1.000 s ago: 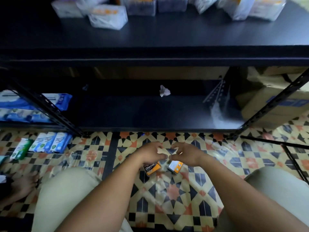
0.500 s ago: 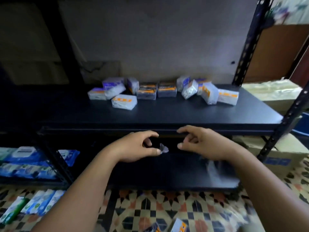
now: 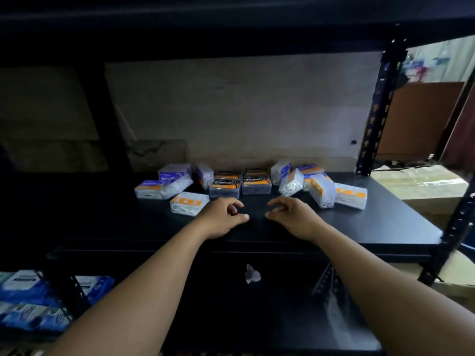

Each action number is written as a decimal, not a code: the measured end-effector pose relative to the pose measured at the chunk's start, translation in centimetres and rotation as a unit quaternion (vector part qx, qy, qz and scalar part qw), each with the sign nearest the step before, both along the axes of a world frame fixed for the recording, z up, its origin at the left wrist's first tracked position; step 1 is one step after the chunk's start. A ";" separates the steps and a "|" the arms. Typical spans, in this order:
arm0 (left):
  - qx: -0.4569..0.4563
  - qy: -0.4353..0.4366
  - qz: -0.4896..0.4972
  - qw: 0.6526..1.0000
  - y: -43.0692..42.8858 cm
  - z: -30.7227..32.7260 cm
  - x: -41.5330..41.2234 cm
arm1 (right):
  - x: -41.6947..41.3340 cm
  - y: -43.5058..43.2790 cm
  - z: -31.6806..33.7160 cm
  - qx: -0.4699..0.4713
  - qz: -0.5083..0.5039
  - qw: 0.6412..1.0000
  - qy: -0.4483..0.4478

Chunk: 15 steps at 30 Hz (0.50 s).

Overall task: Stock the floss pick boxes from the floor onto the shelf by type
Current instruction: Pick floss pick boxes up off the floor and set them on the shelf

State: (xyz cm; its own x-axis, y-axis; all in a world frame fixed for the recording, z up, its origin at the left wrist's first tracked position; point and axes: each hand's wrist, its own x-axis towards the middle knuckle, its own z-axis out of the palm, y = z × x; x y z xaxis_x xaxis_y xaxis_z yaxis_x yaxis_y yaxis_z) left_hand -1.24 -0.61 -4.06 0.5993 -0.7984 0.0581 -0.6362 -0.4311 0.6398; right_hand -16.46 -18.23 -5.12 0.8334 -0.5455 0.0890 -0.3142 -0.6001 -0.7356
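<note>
Hovering over shelf (image 3: pixel 385 227): left hand (image 3: pixel 222 219), right hand (image 3: pixel 293 218), fingers (image 3: pixel 237 202) loosely curled, empty; Charcoal boxes (image 3: pixel 226 187) beyond, scrap (image 3: pixel 252 274) below.

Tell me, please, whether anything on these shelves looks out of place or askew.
Yes. A crumpled white scrap lies alone on the lower shelf. On the upper shelf, the clear boxes right of the two Charcoal boxes lean at mixed angles, not lined up.

The one head-worn wide-angle camera looks forward and slightly downward from close before the black shelf (image 3: pixel 372 222), squarely facing the back wall (image 3: pixel 257 111), with the lower shelf (image 3: pixel 257 319) beneath and the upper shelf (image 3: pixel 231 27) across the top.
</note>
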 end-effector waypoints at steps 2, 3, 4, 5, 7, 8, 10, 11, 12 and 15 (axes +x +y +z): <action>-0.017 -0.045 0.050 0.998 -0.8 -0.6 0.8 | 1.2 -0.2 -0.3 -0.032 -0.026 0.999 0.000; -0.034 -0.062 0.076 0.995 -1.2 -0.8 1.2 | 1.9 -0.3 -0.4 -0.053 -0.038 0.998 0.002; -0.050 -0.069 0.099 0.991 -1.5 -0.9 1.6 | 2.5 -0.4 -0.5 -0.076 -0.050 0.996 0.002; -0.063 -0.074 0.117 0.988 -1.9 -1.0 2.0 | 3.1 -0.5 -0.6 -0.101 -0.060 0.993 -0.002; -0.071 -0.092 0.142 0.983 -2.8 -1.2 2.8 | 4.2 -0.8 -0.7 -0.146 -0.071 0.987 -0.009; -0.070 -0.102 0.156 0.980 -3.3 -1.3 3.2 | 4.8 -0.9 -0.6 -0.161 -0.074 0.984 -0.013; -0.066 -0.113 0.191 0.973 -4.0 -1.3 3.8 | 5.9 -1.1 -0.6 -0.179 -0.081 0.980 -0.024; -0.063 -0.115 0.210 0.969 -4.3 -1.3 4.1 | 6.5 -1.3 -0.5 -0.184 -0.089 0.978 -0.030; -0.057 -0.117 0.228 0.965 -4.6 -1.3 4.3 | 7.0 -1.6 -0.6 -0.187 -0.099 0.977 -0.034; -0.039 -0.120 0.270 0.955 -5.1 -1.4 5.1 | 8.4 -2.5 -0.6 -0.184 -0.112 0.976 -0.021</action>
